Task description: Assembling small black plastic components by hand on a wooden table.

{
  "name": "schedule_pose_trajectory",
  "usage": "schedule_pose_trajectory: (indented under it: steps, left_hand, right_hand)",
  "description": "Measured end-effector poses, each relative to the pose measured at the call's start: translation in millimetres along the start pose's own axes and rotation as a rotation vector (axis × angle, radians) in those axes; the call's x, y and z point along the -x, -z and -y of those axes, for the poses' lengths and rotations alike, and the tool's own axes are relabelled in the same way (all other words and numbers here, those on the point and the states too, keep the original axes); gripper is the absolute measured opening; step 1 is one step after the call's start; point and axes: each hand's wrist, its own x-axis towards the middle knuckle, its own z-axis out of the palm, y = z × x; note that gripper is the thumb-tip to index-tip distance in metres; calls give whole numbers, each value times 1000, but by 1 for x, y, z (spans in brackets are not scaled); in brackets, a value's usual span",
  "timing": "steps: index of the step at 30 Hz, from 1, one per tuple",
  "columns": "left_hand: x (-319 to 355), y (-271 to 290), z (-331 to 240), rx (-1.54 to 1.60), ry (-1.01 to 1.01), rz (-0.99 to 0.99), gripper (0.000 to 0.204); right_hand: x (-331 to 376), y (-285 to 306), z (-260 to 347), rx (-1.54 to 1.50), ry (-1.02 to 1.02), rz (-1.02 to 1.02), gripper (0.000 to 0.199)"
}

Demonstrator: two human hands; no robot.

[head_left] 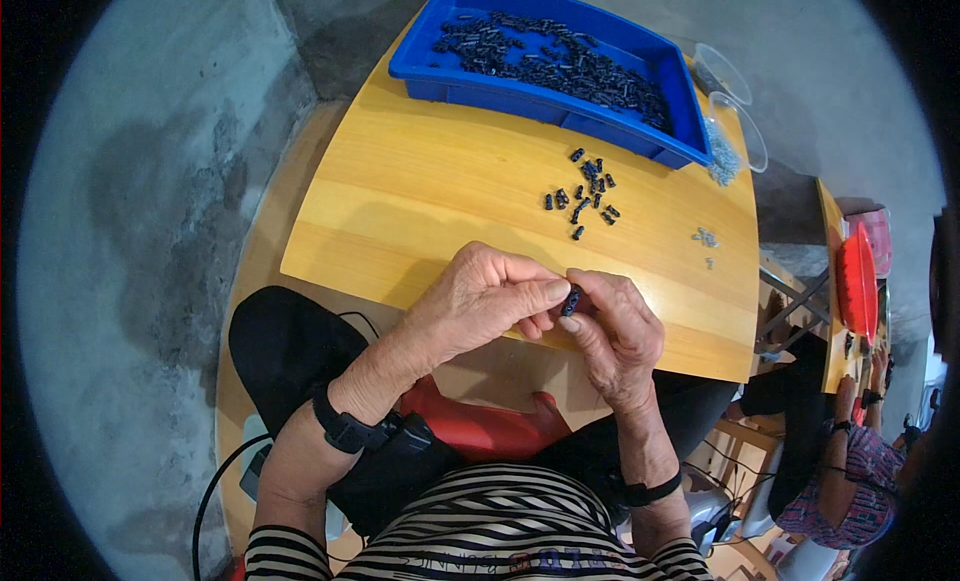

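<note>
Both of my hands meet over the near edge of a yellow wooden table (pixel 400 191). My left hand (pixel 485 301) and my right hand (pixel 615 331) pinch one small black plastic part (pixel 571 302) between their fingertips. A loose cluster of the same black parts (pixel 585 193) lies on the table just beyond my hands. Farther back stands a blue plastic tray (pixel 560 101) with many more black parts (pixel 560 61) inside.
Several tiny pale metal pieces (pixel 706 239) lie at the table's right side. Clear plastic cups (pixel 735 116) sit by the tray's right end. Another person (pixel 850 461) works at a second table with a red tray (pixel 858 281) at right. Grey concrete floor surrounds the table.
</note>
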Motion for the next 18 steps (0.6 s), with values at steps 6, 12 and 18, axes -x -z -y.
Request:
schedule_pose_trajectory:
  steps: [6, 12, 18]
  left_hand:
    - [1, 2, -4, -40, 38, -44, 22]
    - [-2, -1, 1, -184, -76, -99, 15]
    - [-8, -8, 13, -478, -389, -231, 9]
  right_hand:
    - [1, -2, 1, -49, -67, 4, 39]
    - [-1, -5, 6, 78, -31, 10, 36]
    - [1, -9, 4, 168, 38, -48, 34]
